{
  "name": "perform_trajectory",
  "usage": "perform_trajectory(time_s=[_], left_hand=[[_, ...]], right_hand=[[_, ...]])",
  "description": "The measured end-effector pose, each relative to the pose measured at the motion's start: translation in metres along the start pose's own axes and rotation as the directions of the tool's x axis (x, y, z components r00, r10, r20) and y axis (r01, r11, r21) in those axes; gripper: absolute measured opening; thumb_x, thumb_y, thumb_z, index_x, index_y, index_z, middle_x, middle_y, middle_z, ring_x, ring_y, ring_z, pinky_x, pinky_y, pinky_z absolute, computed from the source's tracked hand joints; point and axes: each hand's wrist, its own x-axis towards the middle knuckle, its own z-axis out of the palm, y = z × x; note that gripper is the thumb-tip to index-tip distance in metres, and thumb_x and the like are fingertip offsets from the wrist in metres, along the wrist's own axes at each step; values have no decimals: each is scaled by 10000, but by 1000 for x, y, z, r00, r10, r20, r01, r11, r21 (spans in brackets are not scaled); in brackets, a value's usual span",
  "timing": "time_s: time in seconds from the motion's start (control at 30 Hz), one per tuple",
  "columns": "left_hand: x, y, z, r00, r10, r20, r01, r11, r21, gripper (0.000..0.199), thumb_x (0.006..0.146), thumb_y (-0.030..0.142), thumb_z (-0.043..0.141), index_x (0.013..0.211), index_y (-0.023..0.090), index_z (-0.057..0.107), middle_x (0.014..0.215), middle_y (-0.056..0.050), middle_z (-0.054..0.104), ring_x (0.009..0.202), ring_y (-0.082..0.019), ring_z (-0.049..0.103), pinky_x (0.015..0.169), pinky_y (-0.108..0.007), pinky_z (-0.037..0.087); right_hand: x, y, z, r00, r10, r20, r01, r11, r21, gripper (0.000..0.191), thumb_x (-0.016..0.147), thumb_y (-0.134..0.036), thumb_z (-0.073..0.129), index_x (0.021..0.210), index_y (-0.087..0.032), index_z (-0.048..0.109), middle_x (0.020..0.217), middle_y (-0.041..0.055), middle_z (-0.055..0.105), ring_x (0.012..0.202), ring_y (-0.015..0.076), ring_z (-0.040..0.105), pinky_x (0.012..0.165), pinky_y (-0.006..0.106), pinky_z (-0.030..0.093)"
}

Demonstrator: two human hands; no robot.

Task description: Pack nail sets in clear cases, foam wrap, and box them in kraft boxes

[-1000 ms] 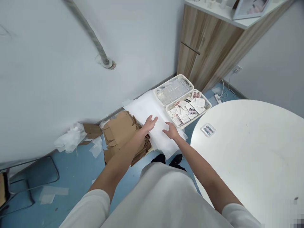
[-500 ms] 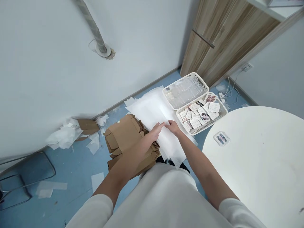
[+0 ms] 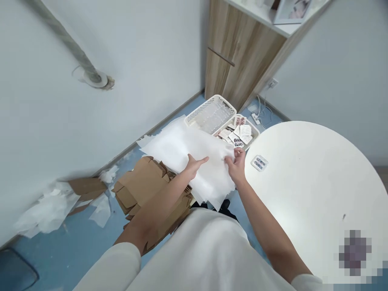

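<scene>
A stack of thin white sheets lies between flattened brown cardboard boxes and two white baskets. My left hand rests over the sheets with thumb and fingers spread. Pinched in my right hand is the edge of a white sheet, lifted toward the round table. Behind the sheets, one basket holds clear plastic cases. The other basket, partly covered by the sheet, holds white cards, some with dark or reddish pieces.
On the right, the round white table bears a small clear case. A wooden cabinet stands at the back. Crumpled white sheets and an open carton lie along the left wall. A chair is at lower left.
My hands have moved apart. The right has drawn a sheet's edge rightward over part of the card basket; my left fingers have spread. The view has shifted to the right.
</scene>
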Motion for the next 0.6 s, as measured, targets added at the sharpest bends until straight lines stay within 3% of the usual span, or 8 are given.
perform_trajectory(time_s=[0.1,0.13,0.23,0.33,0.43,0.6], left_hand=[[-10,13,29,973,56,225,-30,993,-118,942,639,531,661,1367,267,123,1385,-167,330,1212,-299,407,854,-422,442],[-14,17,40,954,121,276,-81,985,-153,863,643,470,686,1339,261,221,1337,-151,407,1168,-282,458,850,-407,450],[-24,24,75,903,289,319,-239,953,-187,721,615,277,736,1242,205,388,1195,-120,545,1056,-241,546,850,-372,463],[-35,29,113,875,356,329,-349,934,-81,716,592,184,732,1229,185,403,1155,-105,565,1021,-224,558,852,-358,463],[-49,32,158,830,394,394,-440,898,29,766,586,148,711,1268,185,365,1104,-90,585,980,-210,568,837,-339,463],[-72,29,246,785,379,491,-504,851,149,811,620,137,671,1331,219,289,1163,-84,547,859,-165,595,816,-318,455]], right_hand=[[-18,-3,-42,987,-20,-162,22,1000,5,340,701,-252,509,1017,-244,382,999,23,475,791,128,503,656,259,436],[-26,-2,-57,982,-8,-186,9,1000,2,305,697,-257,522,981,-235,414,972,20,489,787,131,504,669,265,435],[-56,6,-100,966,91,-240,-89,996,20,243,685,-303,563,886,-213,460,852,9,518,709,132,505,644,273,433],[-90,14,-143,934,207,-291,-183,977,105,282,675,-352,591,885,-223,453,774,-11,503,600,116,485,554,259,423],[-124,23,-188,906,226,-357,-194,973,122,302,672,-358,589,914,-235,458,780,-18,490,564,108,467,522,257,416],[-180,48,-259,843,123,-523,-232,961,-149,358,661,-312,569,1001,-228,497,773,-20,447,604,112,439,563,254,415]])
